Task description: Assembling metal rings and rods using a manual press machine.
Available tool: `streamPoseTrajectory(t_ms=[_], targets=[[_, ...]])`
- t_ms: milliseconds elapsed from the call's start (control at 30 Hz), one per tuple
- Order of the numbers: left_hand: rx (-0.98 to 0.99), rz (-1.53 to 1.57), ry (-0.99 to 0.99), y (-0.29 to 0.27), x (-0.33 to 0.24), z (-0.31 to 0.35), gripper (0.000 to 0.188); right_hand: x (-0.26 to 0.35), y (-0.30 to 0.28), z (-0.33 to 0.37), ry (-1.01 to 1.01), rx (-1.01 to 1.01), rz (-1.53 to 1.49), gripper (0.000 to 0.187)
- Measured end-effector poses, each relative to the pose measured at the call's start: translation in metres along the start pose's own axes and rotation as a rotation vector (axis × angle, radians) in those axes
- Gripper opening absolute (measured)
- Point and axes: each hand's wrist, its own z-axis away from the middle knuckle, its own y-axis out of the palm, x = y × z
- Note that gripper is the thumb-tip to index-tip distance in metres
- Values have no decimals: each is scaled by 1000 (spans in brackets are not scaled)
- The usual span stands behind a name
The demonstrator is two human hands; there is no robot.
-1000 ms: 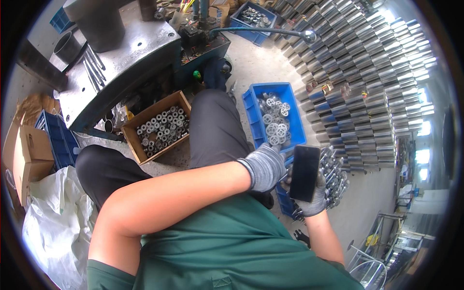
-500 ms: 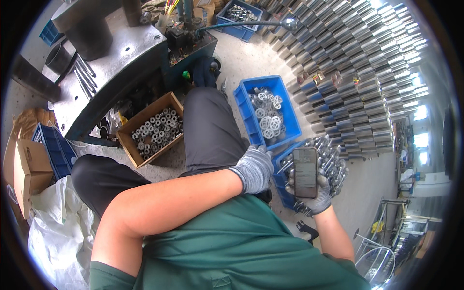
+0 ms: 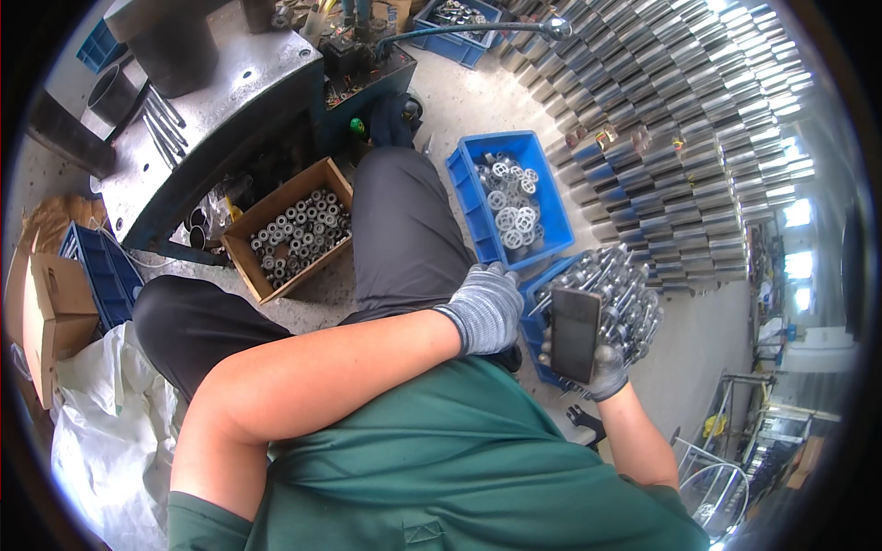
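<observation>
A smartphone (image 3: 575,336) with a dark screen lies in my right hand (image 3: 606,372), its gloved fingers wrapped round the phone's edges. Just beyond the phone, a blue crate (image 3: 533,323) is heaped with shiny metal parts with rods (image 3: 614,298). My left hand (image 3: 487,309), in a grey knit glove, rests by my thigh with its forearm laid across my lap. Its fingers are curled together, and whatever may be inside them is hidden. Ahead of that hand stands another blue crate (image 3: 464,197) with spoked metal discs (image 3: 516,220) in it.
Left of my knee is a wooden box (image 3: 266,297) of small metal rings. A heavy metal worktable (image 3: 248,73) with a long lever (image 3: 469,39) stands at the far left. Stacked shiny tubes (image 3: 661,138) rise at the right. A white plastic sack (image 3: 110,432) and a cardboard box (image 3: 60,294) lie left.
The phone's screen has gone from lit to dark, and the phone has tilted slightly in my right hand. My left hand stays by the thigh. The whole view has shifted a little.
</observation>
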Motion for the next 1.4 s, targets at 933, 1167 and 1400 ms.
streamPoseTrajectory(t_ms=[933,1167,1400], targets=[[-182,169,260,11,-42,13,38,-82,15,-34,6,-438,991,38],[-172,155,106,10,-35,9,38,-49,28,-13,440,-411,641,48],[-124,79,125,16,-42,-4,39,-37,31,11,403,-231,706,57]])
